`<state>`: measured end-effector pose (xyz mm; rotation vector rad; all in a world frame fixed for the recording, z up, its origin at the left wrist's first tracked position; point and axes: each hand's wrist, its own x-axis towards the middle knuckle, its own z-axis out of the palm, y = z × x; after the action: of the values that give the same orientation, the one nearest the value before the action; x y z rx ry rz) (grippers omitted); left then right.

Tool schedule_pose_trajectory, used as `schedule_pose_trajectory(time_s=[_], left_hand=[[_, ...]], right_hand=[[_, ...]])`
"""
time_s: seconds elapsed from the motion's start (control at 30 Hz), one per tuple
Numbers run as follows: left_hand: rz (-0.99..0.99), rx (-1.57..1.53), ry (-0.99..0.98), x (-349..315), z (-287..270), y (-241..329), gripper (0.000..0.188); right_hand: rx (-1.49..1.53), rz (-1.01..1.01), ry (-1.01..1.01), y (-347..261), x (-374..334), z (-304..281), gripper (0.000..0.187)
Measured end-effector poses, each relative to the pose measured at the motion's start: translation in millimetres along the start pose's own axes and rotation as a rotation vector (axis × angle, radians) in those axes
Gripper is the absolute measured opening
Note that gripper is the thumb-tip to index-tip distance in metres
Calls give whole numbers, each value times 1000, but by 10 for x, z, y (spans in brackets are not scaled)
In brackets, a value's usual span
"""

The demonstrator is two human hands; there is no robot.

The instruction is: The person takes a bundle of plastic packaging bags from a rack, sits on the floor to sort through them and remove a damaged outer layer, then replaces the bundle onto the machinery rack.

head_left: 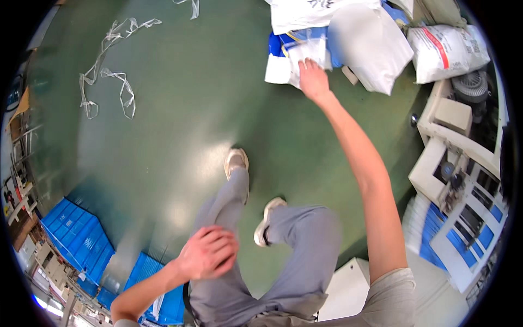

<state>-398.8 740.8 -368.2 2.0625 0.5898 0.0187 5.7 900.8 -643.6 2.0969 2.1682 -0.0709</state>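
Head view is showing a smooth green floor running widely ahead and to the left. Along the right, a white-framed metal machine is bordering it, and ribbed blue plastic crates are standing at the lower left. Ahead to the right, a big bulging white plastic sack is lying beside a white sack with a red stripe. Thin clear plastic strips are trailing over the floor at the upper left.

Just left of the bulging sack, a flat white plastic packet is lying among blue-and-white packaging. The right hand is resting at its near side, fingers extended and slightly parted; whether they are gripping it, I cannot tell. The left hand is hanging by the grey-trousered left leg, fingers loosely curled; whether they are holding anything, I cannot tell either. A small beige block is lying near the bulging sack.

A hard tug could be dragging the neighbouring sack along, since these pieces are crowding together; thin wrapping could be tearing if fingertips are pinching only one edge. Loose strips could be causing a slip if a foot is landing on them. Rightward, the machine's edge is limiting elbow swing; leftward, the floor is offering more room.
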Motion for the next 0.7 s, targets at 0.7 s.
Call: schedule_pose_trajectory(time_s=[0.7], left_hand=[[-496,-995,580,887,1640,-2330,50]], right_hand=[[414,-168,-56,-257,-864,332,18]])
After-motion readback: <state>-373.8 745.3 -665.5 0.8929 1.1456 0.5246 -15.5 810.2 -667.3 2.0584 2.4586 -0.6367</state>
